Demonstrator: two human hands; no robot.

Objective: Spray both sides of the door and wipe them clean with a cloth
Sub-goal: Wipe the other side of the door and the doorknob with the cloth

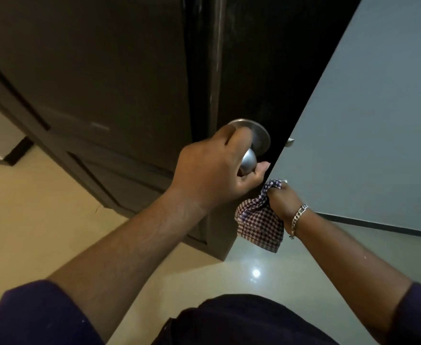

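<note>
The left hand [212, 170] curls around the round brushed-metal doorknob [248, 163], likely steadying the dark brown wooden door [92, 70]. The right hand [283, 197] clutches a bunched purple-and-white checked cloth [259, 222] by the door's edge, seemingly for wiping.

One view only, worn on the head, looking forward and steeply down from above the arms. It faces the door [100, 78], close enough that the dark panel fills the upper left while its edge runs up the middle. The wide lens bends the lines and tilts everything. The knob [250, 148] sits near centre, within arm's reach of the camera. Below the door, the glossy floor [259, 272] spreads toward the camera; right of the door, a pale wall [378, 108] slants away. Both forearms enter from the bottom corners.
</note>
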